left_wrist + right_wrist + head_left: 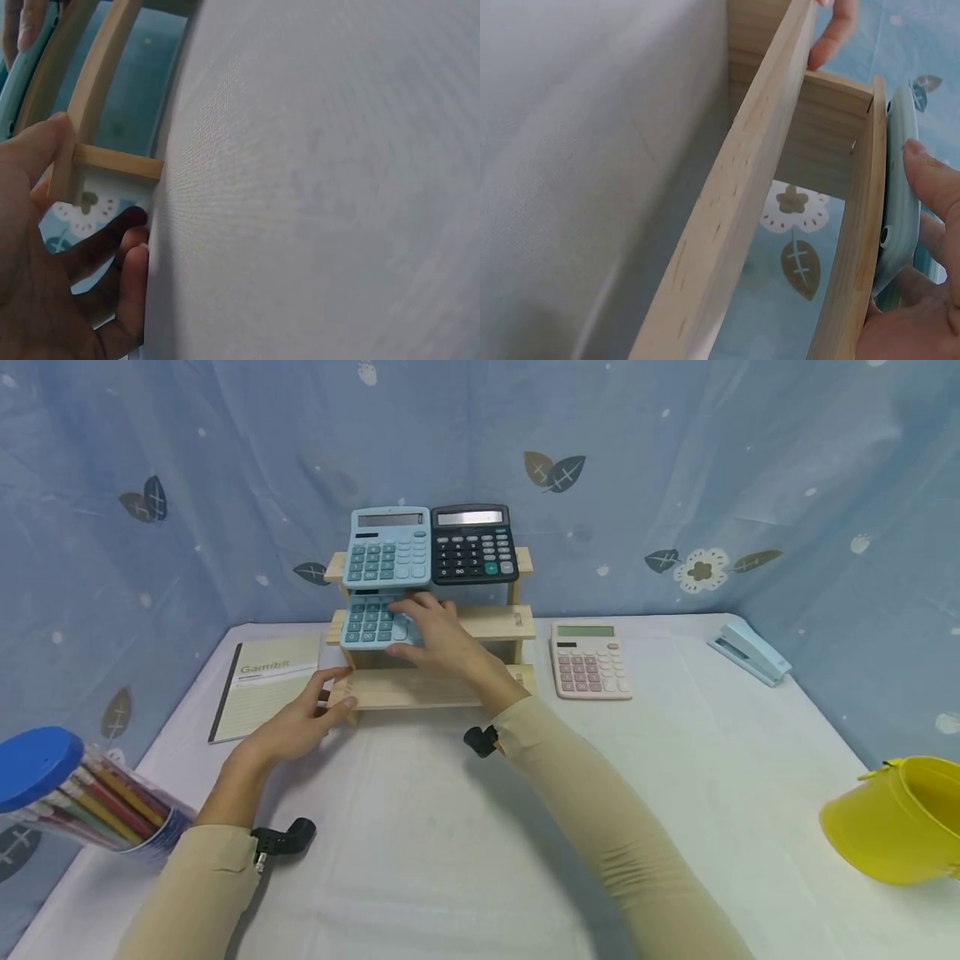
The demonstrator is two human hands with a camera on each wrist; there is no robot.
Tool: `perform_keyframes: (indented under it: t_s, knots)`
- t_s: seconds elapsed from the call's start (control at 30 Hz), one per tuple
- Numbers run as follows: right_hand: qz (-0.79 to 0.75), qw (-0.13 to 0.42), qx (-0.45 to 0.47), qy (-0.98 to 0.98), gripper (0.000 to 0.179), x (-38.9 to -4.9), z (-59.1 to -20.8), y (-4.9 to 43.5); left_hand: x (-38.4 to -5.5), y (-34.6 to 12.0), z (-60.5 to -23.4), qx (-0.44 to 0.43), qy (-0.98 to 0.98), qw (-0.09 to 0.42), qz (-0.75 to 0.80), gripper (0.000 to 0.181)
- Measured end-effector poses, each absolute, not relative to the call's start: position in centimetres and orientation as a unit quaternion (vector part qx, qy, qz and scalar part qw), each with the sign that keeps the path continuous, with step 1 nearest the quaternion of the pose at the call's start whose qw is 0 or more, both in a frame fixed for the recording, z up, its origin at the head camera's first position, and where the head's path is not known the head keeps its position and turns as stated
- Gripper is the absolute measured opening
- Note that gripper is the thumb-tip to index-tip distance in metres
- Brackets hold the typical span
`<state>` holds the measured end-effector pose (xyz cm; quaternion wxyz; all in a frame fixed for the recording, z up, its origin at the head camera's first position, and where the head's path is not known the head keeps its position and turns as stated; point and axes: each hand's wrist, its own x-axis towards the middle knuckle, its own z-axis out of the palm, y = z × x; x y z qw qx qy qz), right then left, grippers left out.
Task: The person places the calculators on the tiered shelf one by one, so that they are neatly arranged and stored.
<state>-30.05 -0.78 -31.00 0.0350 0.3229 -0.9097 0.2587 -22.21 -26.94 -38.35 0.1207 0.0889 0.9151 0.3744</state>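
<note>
A three-tier wooden rack stands at the back of the table. My left hand holds the left end of its lowest tier, thumb against the wood. On the middle tier, at its left, a light blue calculator leans. My right hand grips that calculator, covering its right side, with the thumb at the lower edge in the right wrist view. Side by side on the top tier are another light blue calculator and a black calculator.
A pink calculator lies right of the rack, with a light blue stapler farther right. A notebook is at the left. A blue-lidded jar of pencils stands front left; a yellow bucket is front right.
</note>
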Motion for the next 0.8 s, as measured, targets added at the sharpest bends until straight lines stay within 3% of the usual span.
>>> perform_keyframes:
  t_s: [0.33,0.8]
  knots:
    - [0.237,0.027,0.362,-0.901,0.067,-30.1,-30.9,-0.5,-22.1,-27.3,-38.0,0.094,0.918,0.120,0.367,0.073]
    - [0.204,0.036,0.414,-0.886,0.072,-28.2,-30.6,4.2,-22.2,-26.6,-38.3,0.090,0.916,0.115,0.374,0.071]
